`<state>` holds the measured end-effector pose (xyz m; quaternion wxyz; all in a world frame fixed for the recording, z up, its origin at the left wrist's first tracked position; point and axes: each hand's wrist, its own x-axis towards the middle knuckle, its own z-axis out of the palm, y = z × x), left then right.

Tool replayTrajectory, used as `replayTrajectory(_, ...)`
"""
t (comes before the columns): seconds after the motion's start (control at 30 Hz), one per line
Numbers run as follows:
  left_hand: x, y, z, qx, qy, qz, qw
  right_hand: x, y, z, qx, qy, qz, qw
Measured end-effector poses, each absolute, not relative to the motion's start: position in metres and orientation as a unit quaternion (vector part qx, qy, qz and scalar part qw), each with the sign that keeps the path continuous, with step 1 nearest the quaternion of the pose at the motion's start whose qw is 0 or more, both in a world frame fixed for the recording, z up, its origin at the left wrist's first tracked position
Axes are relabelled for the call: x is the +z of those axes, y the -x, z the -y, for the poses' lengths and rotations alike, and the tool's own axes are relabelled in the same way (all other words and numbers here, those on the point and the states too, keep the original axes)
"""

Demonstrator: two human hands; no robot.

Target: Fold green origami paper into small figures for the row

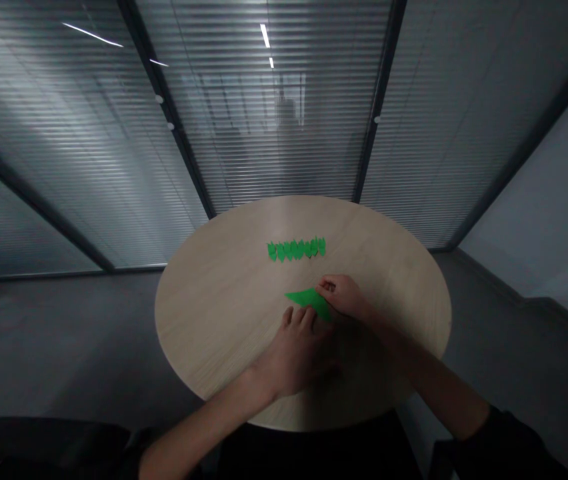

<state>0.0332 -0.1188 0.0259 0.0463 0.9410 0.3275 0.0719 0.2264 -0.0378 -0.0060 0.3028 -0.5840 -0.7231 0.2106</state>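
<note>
A sheet of green paper (309, 298), folded into a pointed shape, lies on the round wooden table. Its right corner is pinched between the thumb and fingers of my right hand (343, 295). My left hand (297, 350) reaches in from the near side, palm down with its fingers apart. Those fingertips touch the paper's near edge, and its thumb is in shadow. Beyond both hands, several small folded green paper pieces (297, 250) stand side by side in a row, apart from the sheet.
The round table (204, 300) has a pale wood top with a curved edge all round. Behind it rise glass panels with blinds (284, 147) and dark frames. A plain wall (549, 200) is at the right, and grey floor (114, 340) surrounds the table.
</note>
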Motion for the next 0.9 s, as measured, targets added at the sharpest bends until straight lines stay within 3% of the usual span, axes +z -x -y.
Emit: replayTrajectory(0.9,0.021,-0.008,0.101,0.101,-0.918,-0.382,0.041,-0.008,-0.226,0.036,0.211,0.581,0.725,0.302)
